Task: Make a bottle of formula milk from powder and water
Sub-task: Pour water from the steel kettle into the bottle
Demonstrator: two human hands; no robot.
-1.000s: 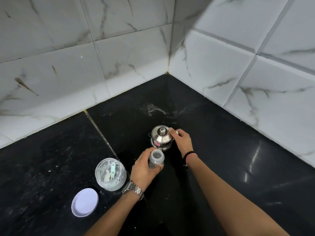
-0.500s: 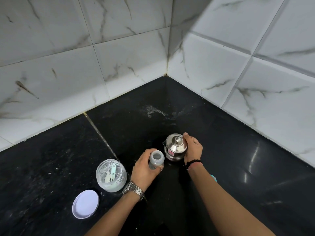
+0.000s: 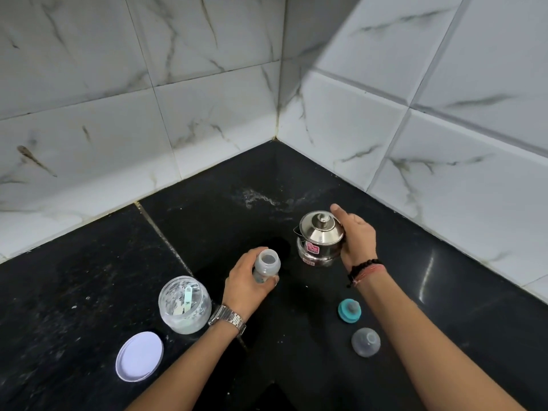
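Note:
My left hand (image 3: 247, 284) grips an open translucent baby bottle (image 3: 266, 265), upright over the black counter. Just right of it, my right hand (image 3: 357, 237) holds a small steel kettle (image 3: 319, 238) by its right side, thumb up by the lid; the spout points left toward the bottle. A clear jar of white powder (image 3: 185, 305) with a pale green scoop inside stands left of my left wrist. Its white lid (image 3: 139, 355) lies flat in front of it. The teal teat ring (image 3: 350, 310) and clear bottle cap (image 3: 365, 342) lie near my right forearm.
The black stone counter (image 3: 89, 292) runs into a corner of white marble-tiled walls (image 3: 207, 99). A pale spill mark (image 3: 261, 200) lies near the corner behind the kettle.
My right hand has brought the kettle rightward and lifted it clear of the counter. The view has shifted, so the teat ring and cap now show. My left hand still holds the bottle.

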